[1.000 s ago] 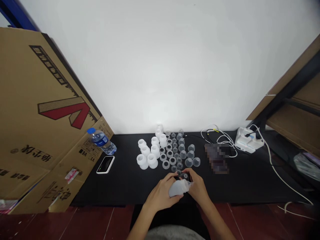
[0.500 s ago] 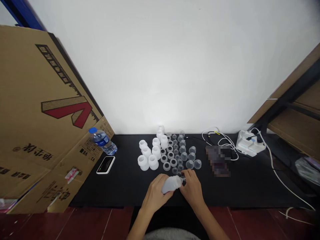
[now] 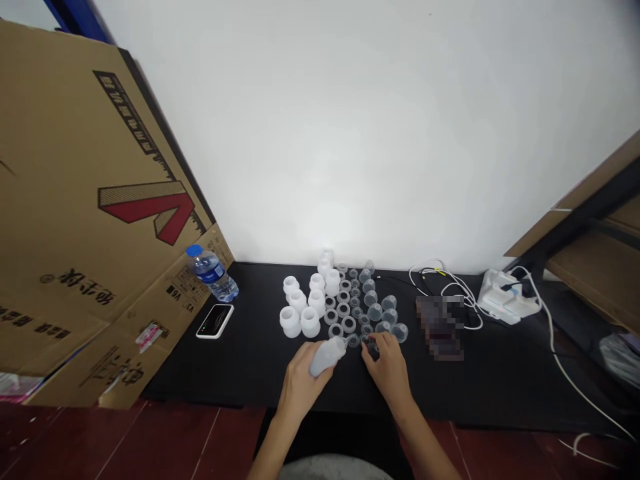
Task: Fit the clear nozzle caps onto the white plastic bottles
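Translucent bottle (image 3: 326,356): positioned over the front part of the black table (image 3: 250,360), clasped around its body by the left hand (image 3: 301,373); the long axis runs obliquely — base toward the person and left, neck away and right.

Right hand (image 3: 389,367): fingertips at the near end of the column of small clear parts (image 3: 355,302); whether they grasp a part cannot be told; a gap separates this hand from the bottle neck.

Clearances: a strip of black tabletop lies between the bottle and the front edge; another separates the right hand from the pixelated item (image 3: 440,333) — well apart.

Beyond the hands: white containers (image 3: 310,323) stand left, necks upward; next come flat rings (image 3: 343,309), then the small clear parts, then clear domes (image 3: 375,312); the columns extend toward the wall (image 3: 350,133).

Outer limits: phone (image 3: 215,321), water bottle (image 3: 213,272) and cardboard box (image 3: 65,200) at left; cables (image 3: 465,293) and white power strip (image 3: 505,297) at right.
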The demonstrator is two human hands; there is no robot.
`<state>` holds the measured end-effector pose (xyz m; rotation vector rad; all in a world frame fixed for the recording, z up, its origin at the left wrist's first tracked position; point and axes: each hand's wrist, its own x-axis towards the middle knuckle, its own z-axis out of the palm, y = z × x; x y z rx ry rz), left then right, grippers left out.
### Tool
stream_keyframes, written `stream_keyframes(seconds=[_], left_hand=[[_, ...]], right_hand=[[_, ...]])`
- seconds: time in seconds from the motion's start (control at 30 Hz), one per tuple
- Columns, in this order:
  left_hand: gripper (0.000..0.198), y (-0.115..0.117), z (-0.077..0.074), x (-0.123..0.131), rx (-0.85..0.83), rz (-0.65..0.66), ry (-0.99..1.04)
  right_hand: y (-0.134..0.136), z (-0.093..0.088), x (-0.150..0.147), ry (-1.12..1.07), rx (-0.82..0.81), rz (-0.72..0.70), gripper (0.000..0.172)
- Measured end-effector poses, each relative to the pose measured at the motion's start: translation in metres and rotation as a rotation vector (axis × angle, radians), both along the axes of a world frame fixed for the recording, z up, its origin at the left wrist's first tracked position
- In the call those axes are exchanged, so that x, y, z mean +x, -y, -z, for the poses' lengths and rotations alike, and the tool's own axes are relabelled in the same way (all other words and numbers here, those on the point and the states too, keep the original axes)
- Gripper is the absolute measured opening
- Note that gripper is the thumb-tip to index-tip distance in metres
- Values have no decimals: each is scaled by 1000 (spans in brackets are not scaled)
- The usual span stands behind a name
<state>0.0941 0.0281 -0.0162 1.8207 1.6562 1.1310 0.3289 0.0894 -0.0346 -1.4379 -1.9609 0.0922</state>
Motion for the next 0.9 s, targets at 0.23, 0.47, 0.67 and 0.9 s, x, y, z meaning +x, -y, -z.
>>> stream_keyframes(seconds=[0.23, 0.47, 0.67, 0.9], left_hand=[[38, -7, 2, -5, -43, -28, 49], [36, -4, -8, -23, -192, -8, 111], [35, -7, -4, -30, -109, 76, 198], [38, -8, -3, -32, -100, 49, 269]], right_hand=[[8, 5, 4, -98, -48, 15, 29], [32, -1, 20, -185, -137, -98, 25], [30, 0, 28, -538, -259, -102, 36], [14, 0, -10, -1002, -372, -118, 48]])
